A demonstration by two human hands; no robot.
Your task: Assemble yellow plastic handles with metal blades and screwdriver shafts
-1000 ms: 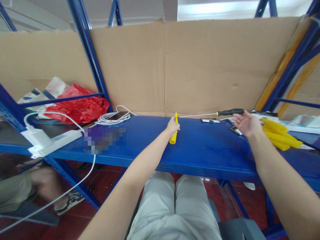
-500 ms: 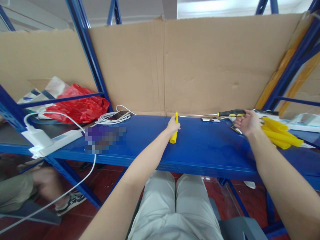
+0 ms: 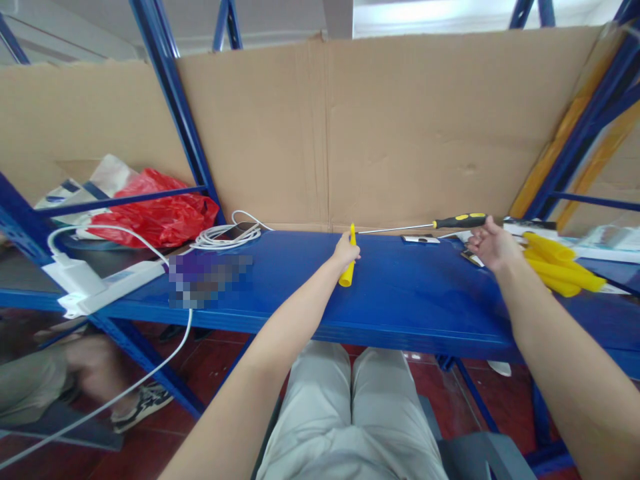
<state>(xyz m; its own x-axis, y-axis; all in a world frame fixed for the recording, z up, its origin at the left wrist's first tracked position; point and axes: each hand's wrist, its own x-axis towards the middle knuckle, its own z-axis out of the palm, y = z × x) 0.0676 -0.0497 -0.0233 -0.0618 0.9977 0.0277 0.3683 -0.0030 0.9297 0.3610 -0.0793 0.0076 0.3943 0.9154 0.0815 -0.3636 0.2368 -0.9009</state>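
Observation:
My left hand point(image 3: 346, 252) is closed around a yellow tapered plastic piece point(image 3: 348, 269) that rests on the blue shelf point(image 3: 400, 300). My right hand point(image 3: 493, 245) grips the end of a long screwdriver point(image 3: 453, 221) with a black and yellow handle; its thin shaft points left along the cardboard back wall and is lifted slightly off the shelf. A pile of yellow tapered pieces point(image 3: 557, 273) lies just right of that hand.
A small flat metal piece point(image 3: 420, 239) lies under the screwdriver. At the left are a coiled white cable point(image 3: 225, 235), a white power strip point(image 3: 110, 283) and a red plastic bag point(image 3: 155, 213). Another person's leg and shoe point(image 3: 135, 400) show below left.
My right hand went from open beside the screwdriver handle to closed on it. The handle has lifted a little. My left hand has stayed on the yellow piece.

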